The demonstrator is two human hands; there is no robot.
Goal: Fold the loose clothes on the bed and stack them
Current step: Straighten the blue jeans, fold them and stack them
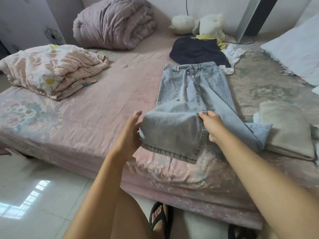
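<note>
Light blue jeans (193, 90) lie lengthwise on the bed (96, 107), waistband at the far end. One leg's hem end is lifted off the bed near the front edge. My left hand (128, 135) holds its left side, fingers tucked behind the cloth. My right hand (211, 125) pinches its right seam edge. The other leg (259, 131) lies flat, running off to the right. Beyond the waistband lie a dark navy garment (198, 50), a yellow garment (216, 40) and a white garment (233, 54), all loose.
A folded pink floral quilt (51, 71) sits at the left, a rolled mauve duvet (114, 23) at the back. A white plush toy (207, 23) and white pillow (293, 50) lie at the right, a beige folded cushion (290, 130) near the front right. Tiled floor lies below.
</note>
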